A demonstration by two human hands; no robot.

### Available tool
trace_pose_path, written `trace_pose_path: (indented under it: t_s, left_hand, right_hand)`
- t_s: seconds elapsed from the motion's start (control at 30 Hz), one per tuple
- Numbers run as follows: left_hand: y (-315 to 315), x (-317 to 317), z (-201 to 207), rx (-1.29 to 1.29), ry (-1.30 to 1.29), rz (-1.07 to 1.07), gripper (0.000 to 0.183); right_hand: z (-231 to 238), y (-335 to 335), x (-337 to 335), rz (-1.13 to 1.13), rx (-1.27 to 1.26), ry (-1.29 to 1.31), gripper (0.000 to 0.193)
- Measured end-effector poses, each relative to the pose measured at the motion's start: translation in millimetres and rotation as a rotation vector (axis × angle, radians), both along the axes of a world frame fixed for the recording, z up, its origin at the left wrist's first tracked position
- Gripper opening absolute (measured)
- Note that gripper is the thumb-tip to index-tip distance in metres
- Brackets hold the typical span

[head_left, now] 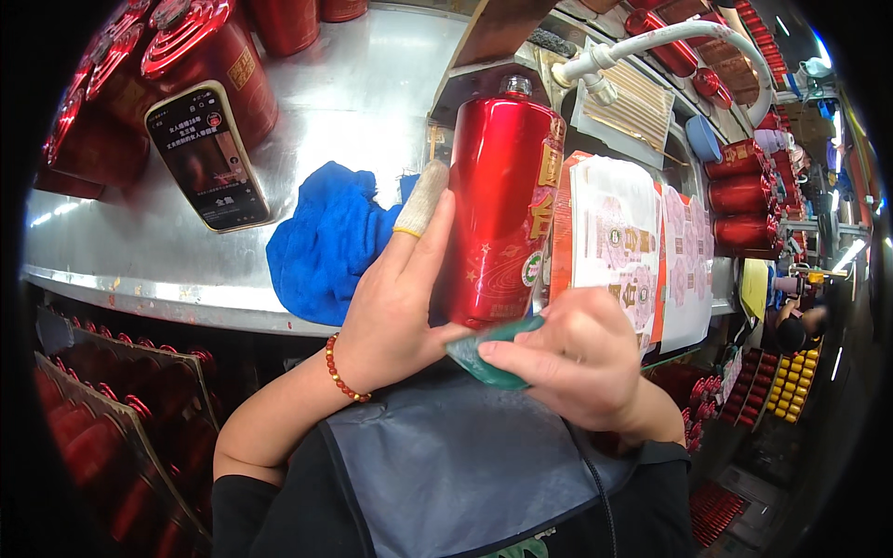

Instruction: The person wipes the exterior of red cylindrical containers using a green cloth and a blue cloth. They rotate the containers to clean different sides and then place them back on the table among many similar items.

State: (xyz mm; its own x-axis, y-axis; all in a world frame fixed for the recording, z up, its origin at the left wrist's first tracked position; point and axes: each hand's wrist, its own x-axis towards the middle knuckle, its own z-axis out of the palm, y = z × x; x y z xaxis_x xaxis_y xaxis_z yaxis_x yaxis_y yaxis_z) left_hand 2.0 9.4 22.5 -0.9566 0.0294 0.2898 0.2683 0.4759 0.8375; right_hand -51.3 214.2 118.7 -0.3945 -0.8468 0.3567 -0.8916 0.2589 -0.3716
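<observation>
A glossy red bottle (498,214) with gold lettering and a clear glass top lies in front of me, its base toward my body. Along its left side rests my left hand (395,288), steadying it with the thumb near the base; a knitted finger sleeve (424,197) covers one finger. My right hand (581,353) is closed on a flat green scraper-like piece (493,358), pressed at the bottle's bottom end. The far edge of that piece is partly blurred. A crumpled blue cloth (330,242) lies just left of my left hand.
A phone (209,158) leans on red bottles (219,65) at the left of the metal table (121,256). Printed sheets (614,223) are stacked to the right. Behind them stands a white curved pipe (670,37). Racks of red bottles (102,418) stand below left.
</observation>
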Motion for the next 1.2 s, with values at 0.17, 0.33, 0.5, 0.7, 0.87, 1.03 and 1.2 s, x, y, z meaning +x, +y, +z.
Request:
trace_pose_path:
  t_s: [0.17,0.33,0.5,0.7,0.87,1.03,1.2]
  left_hand:
    - [-4,1,-3,0.024,0.004,-0.026,0.114]
    - [-8,-5,-8,-0.042,0.085,-0.055,0.115]
    - [-10,-4,-9,-0.054,0.076,-0.081,0.114]
    - [-9,-7,-10,-0.058,0.089,-0.102,0.114]
    - [-11,-7,-9,-0.054,0.028,-0.127,0.115]
    - [-10,-6,-9,-0.058,0.024,-0.130,0.117]
    - [-12,-7,-6,-0.070,0.000,-0.153,0.118]
  right_hand:
    - [1,4,-29,-0.411,-0.066,-0.112,0.031]
    - [6,-1,-11,-0.067,0.002,-0.069,0.025]
    - [4,2,-70,-0.436,-0.153,-0.239,0.022]
    - [13,-5,-76,-0.352,-0.146,-0.215,0.022]
    - [19,-11,-79,-0.232,-0.069,-0.218,0.023]
    - [23,-16,-95,-0.229,-0.099,-0.120,0.019]
    - [28,-17,-114,-0.240,-0.119,-0.033,0.021]
